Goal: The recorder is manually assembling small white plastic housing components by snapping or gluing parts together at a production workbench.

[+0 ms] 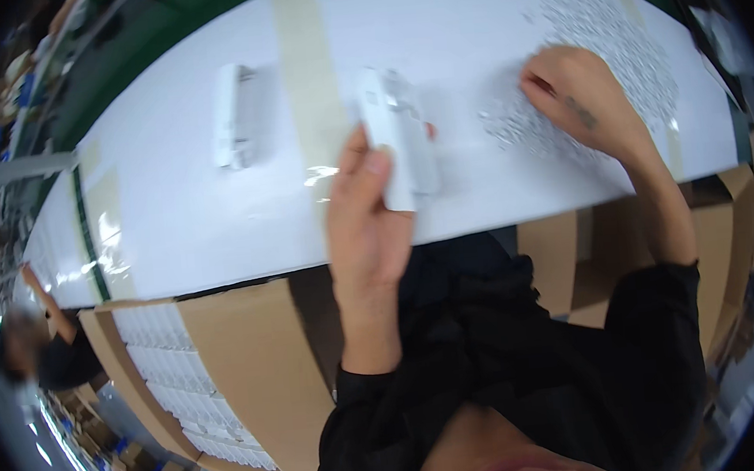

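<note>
My left hand (365, 219) grips a long white plastic housing (385, 137) by its lower part, thumb across its face. The housing is slightly blurred, and its right side shows clips or small fittings. My right hand (583, 100) is over a spread of small shiny silvery pieces (637, 56) at the table's right. Its fingers are bent and drawn together, and whatever they hold is hidden. Another white housing (228, 119) of similar shape lies on the table to the left, apart from both hands.
The white tabletop (190, 224) has strips of yellowish tape (305, 55). Below its front edge, a cardboard box (245, 361) on the left contains rows of white parts (170, 367). An open cardboard box (547, 262) stands at the right. Another person (58, 349) is at far left.
</note>
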Tool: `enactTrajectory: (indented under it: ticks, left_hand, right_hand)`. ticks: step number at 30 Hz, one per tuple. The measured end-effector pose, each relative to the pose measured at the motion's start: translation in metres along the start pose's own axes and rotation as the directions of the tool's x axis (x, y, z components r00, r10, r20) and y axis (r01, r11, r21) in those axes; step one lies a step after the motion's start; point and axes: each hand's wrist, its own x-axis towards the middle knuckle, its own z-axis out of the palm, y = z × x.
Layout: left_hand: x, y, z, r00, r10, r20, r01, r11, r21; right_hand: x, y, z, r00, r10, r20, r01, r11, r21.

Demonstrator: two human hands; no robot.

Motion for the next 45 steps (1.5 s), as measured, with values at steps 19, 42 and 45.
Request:
enactTrajectory:
  ticks: [19, 42, 45]
  left_hand:
    - [-0.010, 0.002, 0.007, 0.995, 0.097, -0.006, -0.096, 0.991, 0.096]
    - [0.001, 0.035, 0.003, 0.899, 0.435, -0.047, -0.371, 0.814, 0.446]
    - [0.008, 0.022, -0.010, 0.741, 0.670, -0.030, -0.492, 0.573, 0.656]
  right_hand:
    - [0.035, -0.107, 0.001, 0.974, 0.132, 0.185, -0.206, 0.164, 0.965]
    - [0.098, -0.136, 0.004, 0.982, 0.048, 0.183, -0.189, 0.190, 0.964]
    - [0.163, -0.138, 0.001, 0.994, 0.104, 0.014, -0.053, 0.376, 0.925]
